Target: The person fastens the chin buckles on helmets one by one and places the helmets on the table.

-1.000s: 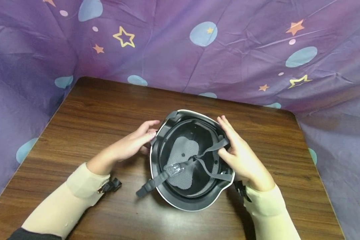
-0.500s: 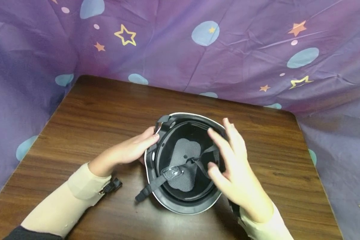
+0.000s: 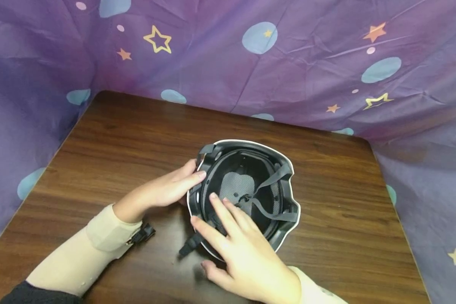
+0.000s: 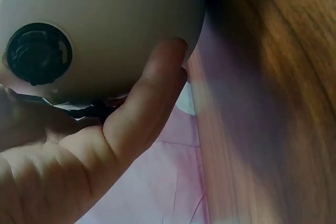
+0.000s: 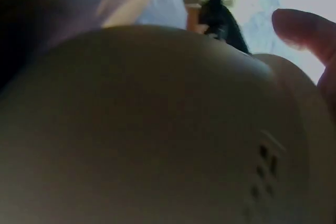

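A helmet [image 3: 237,183] with a white shell and black lining lies upside down, its hollow facing up. My left hand [image 3: 171,185] grips its left rim, thumb on the edge and fingers against the outer shell. My right hand [image 3: 247,257] is over the near left part, fingers spread, covering the buckle. Whether it touches the strap cannot be told. Past its fingertips the loose end of the chin strap [image 3: 190,245] hangs over the rim. Grey side straps [image 3: 273,177] run to the right rim. A round black knob [image 4: 39,53] sits on the shell in the left wrist view.
The helmet is on a brown wood-grain table [image 3: 346,202]. Behind and beside the table hangs a purple cloth [image 3: 209,55] printed with stars and blue spots. A black clip [image 3: 142,234] is attached at my left wrist.
My right hand has let go of the helmet's right rim and moved left and nearer, over the buckle and strap. The left hand still holds the left rim.
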Available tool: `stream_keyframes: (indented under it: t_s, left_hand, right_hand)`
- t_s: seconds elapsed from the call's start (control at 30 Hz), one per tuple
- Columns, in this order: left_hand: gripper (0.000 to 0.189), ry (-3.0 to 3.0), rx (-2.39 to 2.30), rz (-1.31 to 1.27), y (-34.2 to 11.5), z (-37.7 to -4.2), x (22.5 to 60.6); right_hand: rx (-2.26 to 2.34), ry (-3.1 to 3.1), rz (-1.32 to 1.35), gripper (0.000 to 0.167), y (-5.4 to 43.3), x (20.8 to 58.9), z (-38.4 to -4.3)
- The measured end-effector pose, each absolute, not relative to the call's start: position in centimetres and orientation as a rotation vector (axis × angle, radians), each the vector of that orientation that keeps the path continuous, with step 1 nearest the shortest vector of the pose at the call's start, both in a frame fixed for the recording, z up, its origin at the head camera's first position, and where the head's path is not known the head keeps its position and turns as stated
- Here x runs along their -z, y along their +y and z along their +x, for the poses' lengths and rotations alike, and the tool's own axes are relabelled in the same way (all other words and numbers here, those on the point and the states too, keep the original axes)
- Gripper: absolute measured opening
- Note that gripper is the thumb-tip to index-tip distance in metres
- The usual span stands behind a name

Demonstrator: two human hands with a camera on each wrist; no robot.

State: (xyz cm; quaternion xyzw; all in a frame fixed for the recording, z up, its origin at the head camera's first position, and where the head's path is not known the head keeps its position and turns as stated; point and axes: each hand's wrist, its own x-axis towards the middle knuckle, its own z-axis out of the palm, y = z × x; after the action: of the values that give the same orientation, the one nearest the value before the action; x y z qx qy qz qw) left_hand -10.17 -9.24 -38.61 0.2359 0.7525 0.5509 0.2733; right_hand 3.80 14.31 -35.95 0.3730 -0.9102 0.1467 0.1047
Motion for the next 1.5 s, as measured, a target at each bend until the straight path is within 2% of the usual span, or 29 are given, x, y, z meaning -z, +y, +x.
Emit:
stream_keyframes:
  t_s: [0.13, 0.47, 0.67, 0.9, 1.0, 1.2, 1.5]
  left_hand:
    - [0.054, 2.116, -1.429, 0.711, -9.0, -10.4, 38.7]
    - [0.052, 2.306, -1.453, 0.775, -8.7, -10.5, 38.8]
    - [0.043, 2.381, -1.568, 0.761, -8.7, -10.7, 38.6]
    - [0.031, 1.866, -2.217, 0.458, -8.6, -10.9, 38.0]
    - [0.030, 1.636, -2.408, 0.413, -8.8, -11.0, 37.7]
    - [0.041, 1.497, -2.472, 0.407, -9.4, -11.1, 37.2]
    - [0.040, 1.361, -2.464, 0.413, -10.1, -11.4, 36.7]
  right_hand:
    - [-0.358, -2.738, 1.081, 0.079, 14.0, 36.9, 3.5]
    - [-0.318, -2.582, 1.181, 0.059, 13.8, 37.4, 3.3]
    - [-0.335, -2.545, 1.160, 0.058, 14.0, 37.5, 3.5]
    - [-0.383, -2.556, 1.134, 0.058, 13.9, 37.4, 3.6]
    - [-0.408, -2.556, 1.138, 0.054, 13.9, 37.4, 3.5]
    - [-0.499, -2.525, 1.141, 0.044, 13.8, 37.4, 3.2]
    - [-0.661, -2.472, 1.165, 0.036, 14.3, 36.0, 3.0]
